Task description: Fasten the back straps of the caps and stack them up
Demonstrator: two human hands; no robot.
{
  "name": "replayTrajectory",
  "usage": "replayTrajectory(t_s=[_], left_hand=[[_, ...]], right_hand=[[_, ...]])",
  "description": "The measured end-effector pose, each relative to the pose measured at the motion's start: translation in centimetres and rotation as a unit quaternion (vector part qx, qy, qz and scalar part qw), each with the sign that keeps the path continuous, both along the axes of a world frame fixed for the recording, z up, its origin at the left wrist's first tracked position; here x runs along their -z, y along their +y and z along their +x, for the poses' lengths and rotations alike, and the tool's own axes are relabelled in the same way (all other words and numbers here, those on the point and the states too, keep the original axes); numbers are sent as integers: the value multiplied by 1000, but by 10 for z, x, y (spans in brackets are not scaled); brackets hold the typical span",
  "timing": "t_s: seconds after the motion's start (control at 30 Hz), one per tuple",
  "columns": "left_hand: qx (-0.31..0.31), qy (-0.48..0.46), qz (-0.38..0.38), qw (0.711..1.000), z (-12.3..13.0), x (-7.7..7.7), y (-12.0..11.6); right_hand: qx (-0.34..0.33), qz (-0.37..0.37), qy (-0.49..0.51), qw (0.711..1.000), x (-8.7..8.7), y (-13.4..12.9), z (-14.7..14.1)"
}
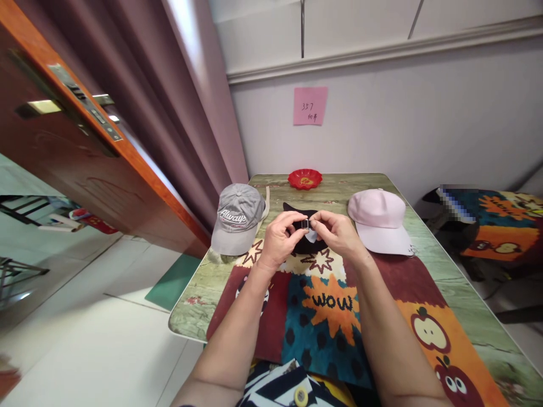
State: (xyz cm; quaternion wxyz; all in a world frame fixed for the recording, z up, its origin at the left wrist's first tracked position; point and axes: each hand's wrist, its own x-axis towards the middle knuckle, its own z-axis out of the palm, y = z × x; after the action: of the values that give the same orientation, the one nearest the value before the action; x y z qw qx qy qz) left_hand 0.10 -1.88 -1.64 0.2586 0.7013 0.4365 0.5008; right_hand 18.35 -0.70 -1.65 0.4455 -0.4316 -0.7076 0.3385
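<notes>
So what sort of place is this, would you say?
Probably a room in a home, though I can't be sure. A long curtain, a wooden door standing open and a table with a bright cartoon cloth suggest it.

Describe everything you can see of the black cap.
The black cap looks like fabric, with a strap, a shiny, metal-looking buckle and a pale patch below it. It is between the gray cap and pink cap, over the patterned mat. The left hand and right hand pinch it at either side of the buckle, hiding much of it.
</notes>
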Motion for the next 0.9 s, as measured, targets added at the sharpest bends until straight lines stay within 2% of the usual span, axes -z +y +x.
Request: replayTrajectory(t_s=[0.27,0.4,0.5,0.67,0.8,0.9], left_hand=[[9,15,29,999,-1,5,2],[-20,29,57,998,-5,6,4],[-56,30,40,997,-8,7,5],[-85,-20,-52,995,-10,12,8],[-33,-134,-183,973,-8,12,8],[-5,-226,-236,945,-7,10,7]], right_hand=[[3,1,-10,1000,-6,-5,-5],[15,-16,8,1000,-6,-5,-5],[26,-14,2,1000,-7,-5,-6],[23,-8,7,1000,-6,-4,-6],[-5,-2,20,1000,-2,-3,-4],[-25,26,-7,999,-1,-2,-4]])
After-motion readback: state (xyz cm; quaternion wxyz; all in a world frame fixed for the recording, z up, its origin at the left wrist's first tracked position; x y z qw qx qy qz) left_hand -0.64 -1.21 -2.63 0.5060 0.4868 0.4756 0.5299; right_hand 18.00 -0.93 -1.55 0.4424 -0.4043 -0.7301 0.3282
